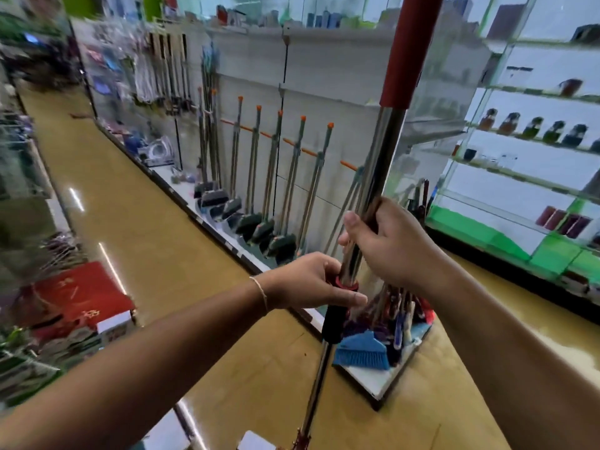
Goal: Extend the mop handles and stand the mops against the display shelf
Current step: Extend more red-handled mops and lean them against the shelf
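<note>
I hold one mop upright in front of me. Its steel handle (384,151) rises to a red grip (410,50) that runs out of the top of the frame. My right hand (386,241) grips the steel tube at mid-height. Just below it, my left hand (311,280) grips the red-and-black locking collar (345,284). Beneath the collar a black sleeve (334,323) continues into a thinner tube down to the floor; the mop head is mostly cut off at the bottom edge. Several mops with orange caps (293,177) lean against the white display shelf (341,86).
A blue brush (362,352) and other cleaning tools fill the shelf's end base. A glass cabinet (526,151) with bottles stands to the right. Red boxes (81,293) sit on the left-hand shelving. The tan aisle floor (130,196) runs away between the shelves.
</note>
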A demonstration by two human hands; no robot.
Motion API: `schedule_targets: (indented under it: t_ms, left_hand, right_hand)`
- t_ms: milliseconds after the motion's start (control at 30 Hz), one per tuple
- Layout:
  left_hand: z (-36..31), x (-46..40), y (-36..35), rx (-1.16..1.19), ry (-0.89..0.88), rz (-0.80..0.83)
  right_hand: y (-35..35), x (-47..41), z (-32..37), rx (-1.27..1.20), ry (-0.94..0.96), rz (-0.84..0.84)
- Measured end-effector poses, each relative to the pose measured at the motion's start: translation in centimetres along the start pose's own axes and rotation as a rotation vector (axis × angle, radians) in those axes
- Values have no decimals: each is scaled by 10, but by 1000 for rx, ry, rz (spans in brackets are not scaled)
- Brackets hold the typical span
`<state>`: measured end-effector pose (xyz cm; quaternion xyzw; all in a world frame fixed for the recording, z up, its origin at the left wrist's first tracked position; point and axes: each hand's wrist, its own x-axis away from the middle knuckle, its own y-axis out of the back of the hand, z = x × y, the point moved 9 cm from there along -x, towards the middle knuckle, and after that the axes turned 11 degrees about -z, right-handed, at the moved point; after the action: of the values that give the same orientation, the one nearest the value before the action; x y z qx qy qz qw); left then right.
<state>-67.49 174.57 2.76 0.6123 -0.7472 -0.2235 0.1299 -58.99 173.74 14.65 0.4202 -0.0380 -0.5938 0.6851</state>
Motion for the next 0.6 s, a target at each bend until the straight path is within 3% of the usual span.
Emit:
schedule_targets:
  t_ms: [600]
  left_hand:
    - [110,-204,145,145,113,-209]
  right_hand:
    - [-138,-258,-72,-227,183,221]
